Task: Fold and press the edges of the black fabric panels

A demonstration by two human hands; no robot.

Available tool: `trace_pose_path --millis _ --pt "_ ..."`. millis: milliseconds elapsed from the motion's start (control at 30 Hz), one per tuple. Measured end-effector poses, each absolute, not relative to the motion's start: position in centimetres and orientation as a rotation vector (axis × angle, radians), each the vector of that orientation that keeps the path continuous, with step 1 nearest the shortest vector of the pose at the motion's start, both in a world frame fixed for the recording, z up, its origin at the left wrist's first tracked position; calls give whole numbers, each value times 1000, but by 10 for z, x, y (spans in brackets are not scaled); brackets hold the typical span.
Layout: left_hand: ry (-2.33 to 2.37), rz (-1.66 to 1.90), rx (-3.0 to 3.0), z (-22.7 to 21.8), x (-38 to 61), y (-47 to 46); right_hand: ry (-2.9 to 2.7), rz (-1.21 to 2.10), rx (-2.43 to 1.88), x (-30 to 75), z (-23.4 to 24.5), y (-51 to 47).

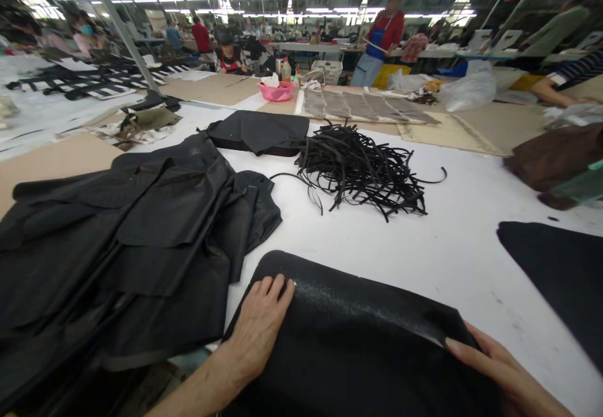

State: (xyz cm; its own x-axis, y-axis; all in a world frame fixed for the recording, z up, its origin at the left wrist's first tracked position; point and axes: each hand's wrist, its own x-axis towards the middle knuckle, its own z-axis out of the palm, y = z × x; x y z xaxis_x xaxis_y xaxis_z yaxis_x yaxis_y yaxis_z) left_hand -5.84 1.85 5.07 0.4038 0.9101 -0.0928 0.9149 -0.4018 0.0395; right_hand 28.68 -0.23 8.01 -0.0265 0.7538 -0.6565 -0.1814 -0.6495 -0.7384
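A black, leather-like sheet point(358, 323) lies in front of me on the white tabletop, with a pale, dusty streak along its upper part. My left hand point(261, 323) rests on its upper left, fingers bent a little and fingertips on the surface; nothing graspable shows under them. At the right edge, my right hand point(490, 357) grips the sheet, thumb on top and the other fingers behind the edge. Left of the sheet is a heap of loose black pieces point(169, 216), creased and overlapping.
A tangle of black strips point(362, 169) lies beyond the sheet, beside a stack of black panels point(259, 131). Another black panel point(560, 272) is at right, near a dark brown bundle point(560, 159). Farther back stand a pink basin point(276, 92) and several people.
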Motion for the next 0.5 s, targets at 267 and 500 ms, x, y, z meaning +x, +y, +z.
trace_pose_path --millis 267,500 --pt "1769 -231 2598 48 -48 20 -743 1672 -1517 299 67 4" --pt "1739 -194 2792 33 -60 19 -1594 684 -2052 320 58 5"
